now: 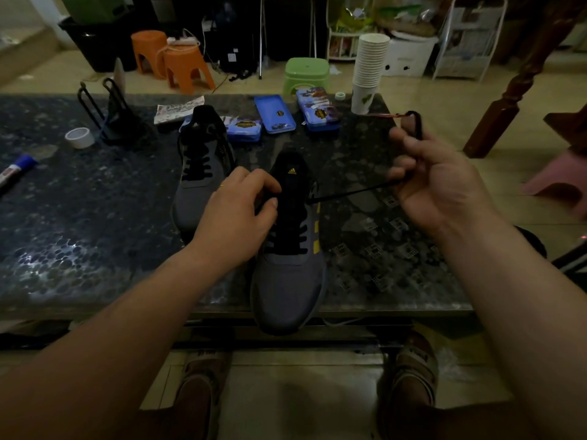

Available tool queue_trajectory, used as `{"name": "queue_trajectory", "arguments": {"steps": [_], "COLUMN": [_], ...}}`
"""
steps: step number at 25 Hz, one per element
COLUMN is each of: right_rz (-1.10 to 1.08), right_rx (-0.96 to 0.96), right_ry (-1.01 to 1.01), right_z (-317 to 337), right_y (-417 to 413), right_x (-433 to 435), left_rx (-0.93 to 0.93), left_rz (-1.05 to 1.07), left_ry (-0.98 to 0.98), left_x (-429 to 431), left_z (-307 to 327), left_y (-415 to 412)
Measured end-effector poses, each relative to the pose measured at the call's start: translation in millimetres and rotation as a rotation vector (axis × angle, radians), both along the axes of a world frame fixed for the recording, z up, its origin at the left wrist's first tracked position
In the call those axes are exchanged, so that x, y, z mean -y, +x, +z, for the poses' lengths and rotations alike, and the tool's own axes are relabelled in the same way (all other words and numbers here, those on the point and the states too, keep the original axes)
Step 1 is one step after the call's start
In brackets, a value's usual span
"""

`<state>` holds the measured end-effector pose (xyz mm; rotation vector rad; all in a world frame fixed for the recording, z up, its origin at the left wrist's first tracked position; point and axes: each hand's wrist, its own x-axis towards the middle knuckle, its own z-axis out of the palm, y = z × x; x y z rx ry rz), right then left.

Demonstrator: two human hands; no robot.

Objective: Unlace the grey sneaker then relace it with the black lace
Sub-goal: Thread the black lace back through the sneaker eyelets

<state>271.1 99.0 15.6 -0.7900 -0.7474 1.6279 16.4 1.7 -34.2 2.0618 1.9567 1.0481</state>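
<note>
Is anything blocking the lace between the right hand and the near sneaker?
Nothing visible. The lace runs clear above the table from the right hand to the sneaker; the left hand pinches at the tongue, left of that line.

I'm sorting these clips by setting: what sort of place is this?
Probably a lived-in room at home, not a workshop: a low, dark stone-patterned table, orange stools and a green stool on the tiled floor, and a stack of paper cups amid household clutter.

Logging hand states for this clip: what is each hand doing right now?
Left hand: pinches the lace on the sneaker.
Right hand: grips the lace, pulled taut.
</note>
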Motion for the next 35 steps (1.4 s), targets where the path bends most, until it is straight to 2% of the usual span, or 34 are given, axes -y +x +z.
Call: {"name": "queue_trajectory", "arguments": {"steps": [2, 4, 5, 7, 8, 9, 11, 13, 15, 18, 21, 23, 25, 27, 29, 31, 35], "right_rz": [-0.086, -0.177, -0.195, -0.111, 0.003, 0.154, 0.437, 0.550, 0.539, 0.478, 0.441, 0.398, 0.241, 0.132, 0.283, 0.435, 0.379], "right_rx": [0.029, 0.136, 0.256, 0.642, 0.798, 0.865, 0.823, 0.733, 0.663, 0.632, 0.722, 0.812, 0.963, 1.059, 0.992, 0.949, 1.014], "right_ry": [-0.011, -0.036, -0.031, 0.047, 0.115, 0.185, 0.274, 0.307, 0.308, 0.284, 0.236, 0.214, 0.336, 0.575, 0.650, 0.561, 0.507], "right_z": [4, 7, 10, 13, 13, 12, 8, 8, 10, 8, 1, -2, -1, 3, 6, 6, 8], "right_y": [10, 17, 18, 9, -1, -13, -37, -50, -51, -47, -49, -50, -52, -58, -66, -73, -71], "right_x": [-4, -5, -3, 8, 17, 26, 43, 50, 47, 40, 38, 36, 38, 45, 51, 53, 39], "left_rx": [0.019, 0.056, 0.070, 0.076, 0.081, 0.094, 0.135, 0.262, 0.419, 0.391, 0.348, 0.369, 0.368, 0.346, 0.347, 0.380, 0.599], "left_rz": [0.004, 0.003, 0.003, 0.019, 0.030, 0.023, -0.075, -0.229, -0.316, -0.223, -0.130, -0.154, -0.191, -0.207, -0.213, -0.197, -0.067], "left_ry": [-0.012, -0.030, -0.038, -0.014, 0.013, 0.036, 0.031, -0.105, -0.219, -0.242, -0.247, -0.278, -0.263, -0.195, -0.129, -0.118, -0.054], "left_x": [1, 4, 5, 6, 7, 8, 9, 10, 9, 8, 8, 10, 11, 10, 7, 3, -8], "left_z": [0, 1, 1, 1, 3, 7, 18, 31, 36, 37, 39, 41, 41, 42, 45, 47, 57], "left_y": [0, -1, 0, 4, 8, 13, 22, 31, 33, 25, 8, 0, -3, -2, 1, 1, -11]}}
